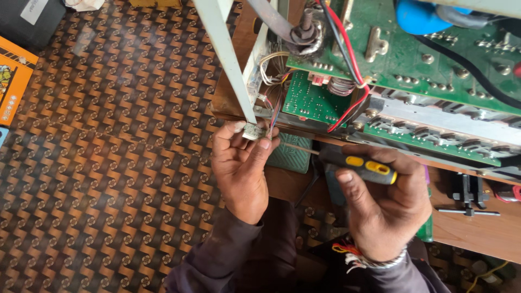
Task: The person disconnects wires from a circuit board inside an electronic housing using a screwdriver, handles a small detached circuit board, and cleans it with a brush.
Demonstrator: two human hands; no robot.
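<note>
Green circuit boards (pixel 434 59) fill the upper right of the head view, stacked in an opened chassis that rests on a wooden bench (pixel 472 228). Red and black wires (pixel 347 59) loop down across the boards past a wound coil (pixel 341 86), and a blue part (pixel 418 16) sits at the top edge. A white frame bar (pixel 225 59) slants down from the top to the chassis corner.

Left hand (pixel 241 163): closed in a pinch, thumb and fingers gripping a small module (pixel 253 131) just below the foot of the bar; thin coloured leads (pixel 273 108) run from there up into the chassis.

Right hand (pixel 385 203): closed around a black-and-yellow screwdriver (pixel 363 165), whose thin shaft points left toward the module; the tip lies close to the left thumb, contact cannot be told. A bangle and threads circle the wrist (pixel 369 260).

Surroundings: a brown patterned cloth (pixel 108 163) covers the floor at left, with an orange box (pixel 13 81) at its edge; a black tool (pixel 469 198) lies on the bench at right.
</note>
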